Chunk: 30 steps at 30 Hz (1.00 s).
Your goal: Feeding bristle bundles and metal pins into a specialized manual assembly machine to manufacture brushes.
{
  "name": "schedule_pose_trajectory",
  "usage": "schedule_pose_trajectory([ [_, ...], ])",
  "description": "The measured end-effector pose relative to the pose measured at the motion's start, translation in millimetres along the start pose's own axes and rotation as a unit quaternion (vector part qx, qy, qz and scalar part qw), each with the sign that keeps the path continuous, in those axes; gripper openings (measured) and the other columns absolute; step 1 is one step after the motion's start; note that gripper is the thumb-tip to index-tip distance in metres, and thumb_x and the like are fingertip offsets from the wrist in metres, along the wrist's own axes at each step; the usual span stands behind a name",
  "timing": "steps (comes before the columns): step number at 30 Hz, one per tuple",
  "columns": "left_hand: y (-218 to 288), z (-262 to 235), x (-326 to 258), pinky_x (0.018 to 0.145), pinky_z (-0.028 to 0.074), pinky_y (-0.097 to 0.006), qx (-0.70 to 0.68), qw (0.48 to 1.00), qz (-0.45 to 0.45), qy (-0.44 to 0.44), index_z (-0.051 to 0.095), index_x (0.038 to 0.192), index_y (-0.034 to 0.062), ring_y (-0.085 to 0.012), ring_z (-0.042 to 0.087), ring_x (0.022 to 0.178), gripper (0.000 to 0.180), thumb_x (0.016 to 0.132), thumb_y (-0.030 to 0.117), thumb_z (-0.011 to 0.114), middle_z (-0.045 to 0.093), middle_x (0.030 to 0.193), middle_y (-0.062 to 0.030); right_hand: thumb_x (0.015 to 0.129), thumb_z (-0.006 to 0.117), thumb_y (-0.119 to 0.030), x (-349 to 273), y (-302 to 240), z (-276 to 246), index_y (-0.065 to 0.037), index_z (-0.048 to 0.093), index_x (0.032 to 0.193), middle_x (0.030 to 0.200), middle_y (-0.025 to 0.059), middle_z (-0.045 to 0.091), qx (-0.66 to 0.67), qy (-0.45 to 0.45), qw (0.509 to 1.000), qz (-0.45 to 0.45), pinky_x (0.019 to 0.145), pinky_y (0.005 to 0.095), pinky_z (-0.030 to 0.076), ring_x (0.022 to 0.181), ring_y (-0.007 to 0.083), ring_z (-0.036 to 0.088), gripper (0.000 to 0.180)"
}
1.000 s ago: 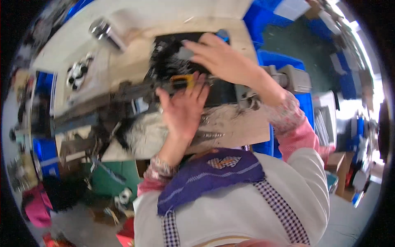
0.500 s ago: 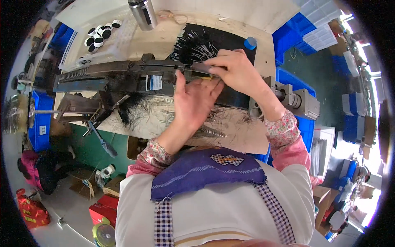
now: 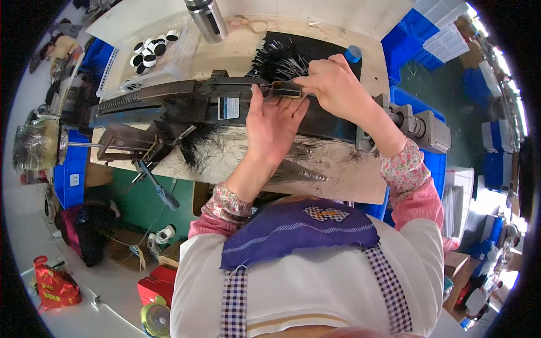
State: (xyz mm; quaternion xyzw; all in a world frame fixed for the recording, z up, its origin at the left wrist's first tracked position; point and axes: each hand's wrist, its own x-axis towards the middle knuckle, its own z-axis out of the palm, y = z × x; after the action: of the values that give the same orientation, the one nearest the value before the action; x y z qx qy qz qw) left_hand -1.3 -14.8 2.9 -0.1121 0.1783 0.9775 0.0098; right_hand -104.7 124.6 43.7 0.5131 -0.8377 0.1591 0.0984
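Note:
A long dark metal machine bed (image 3: 186, 94) with a coil spring at its left end lies across the bench. At its right part, the fingertips of my right hand (image 3: 338, 87) are closed in a pinch on the end of a small dark rectangular piece (image 3: 288, 89) with a yellowish lower edge. My left hand (image 3: 275, 129) lies palm up just below that piece, fingers stretched out and thumb raised. The left fingertips reach under the piece; whether they touch it I cannot tell. Behind, a bundle of black bristles (image 3: 284, 59) with pale ends rests on a black sheet.
A clear tray (image 3: 174, 67) of white-and-black round pieces and a steel flask (image 3: 207, 22) stand at the back left. A blue cap (image 3: 353, 54) sits behind my right hand. Loose bristles (image 3: 298, 169) litter the near bench edge. A motor (image 3: 431, 130) projects at the right.
The rectangular piece has tilted and shows its yellowish lower edge more plainly. My left fingers have shifted slightly beneath it. The whole view has moved a little with my head.

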Motion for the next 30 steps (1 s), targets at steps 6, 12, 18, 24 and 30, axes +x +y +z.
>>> schedule_pose_trajectory([
  [6, 3.2, -6.6, 1.6, 0.107, 0.032, -0.041, -0.030, 0.998, -0.011, -0.052, 0.049, 0.117, -0.0040, -0.0263, 0.049, 0.116, 0.065, 0.095, 0.056, 0.035, 0.054, 0.119, -0.0148, 0.069, 0.062, -0.011, -1.6, -12.8, -8.6, -0.015, 0.070, 0.089, 0.075, 0.0030, 0.055, -0.043, 0.061, 0.997, 0.007, 0.077, 0.0381, 0.038, 0.080, 0.0203, 0.058, 0.022],
  [12, 0.3, -12.8, -4.3, 0.111, 0.028, -0.045, -0.074, 0.996, -0.004, -0.051, 0.039, 0.123, -0.0101, -0.0321, 0.041, 0.126, 0.069, 0.096, 0.054, 0.035, 0.047, 0.128, -0.0218, 0.072, 0.063, -0.012, 1.0, -8.8, -0.1, -0.015, 0.070, 0.092, 0.076, 0.0030, 0.056, -0.008, 0.084, 0.996, 0.018, 0.079, 0.0370, 0.039, 0.079, 0.0202, 0.059, 0.021],
  [18, 4.7, -9.3, -11.1, 0.110, 0.029, -0.039, -0.016, 0.999, 0.019, -0.044, 0.040, 0.127, -0.0055, -0.0273, 0.041, 0.126, 0.068, 0.096, 0.055, 0.034, 0.046, 0.131, -0.0172, 0.077, 0.066, -0.016, 6.6, 1.3, 1.3, -0.014, 0.071, 0.094, 0.075, 0.0053, 0.057, 0.096, 0.007, 0.995, 0.031, 0.079, 0.0379, 0.038, 0.081, 0.0236, 0.059, 0.019],
  [24, 4.5, -8.7, -9.0, 0.110, 0.029, -0.039, -0.014, 0.999, 0.012, -0.050, 0.039, 0.127, -0.0056, -0.0266, 0.041, 0.126, 0.069, 0.096, 0.055, 0.035, 0.045, 0.132, -0.0168, 0.077, 0.065, -0.014, 4.8, -1.6, -5.4, -0.014, 0.072, 0.093, 0.074, 0.0062, 0.056, 0.064, -0.013, 0.998, 0.015, 0.080, 0.0371, 0.037, 0.081, 0.0229, 0.059, 0.018],
  [30, 2.9, -4.8, -9.4, 0.114, 0.025, -0.045, -0.019, 1.000, 0.023, -0.001, 0.038, 0.124, -0.0102, -0.0341, 0.041, 0.126, 0.069, 0.095, 0.052, 0.038, 0.048, 0.124, -0.0232, 0.080, 0.062, -0.013, 6.7, 4.1, -9.8, -0.011, 0.066, 0.095, 0.080, 0.0089, 0.061, 0.094, 0.087, 0.992, 0.011, 0.072, 0.0404, 0.046, 0.080, 0.0275, 0.063, 0.016],
])
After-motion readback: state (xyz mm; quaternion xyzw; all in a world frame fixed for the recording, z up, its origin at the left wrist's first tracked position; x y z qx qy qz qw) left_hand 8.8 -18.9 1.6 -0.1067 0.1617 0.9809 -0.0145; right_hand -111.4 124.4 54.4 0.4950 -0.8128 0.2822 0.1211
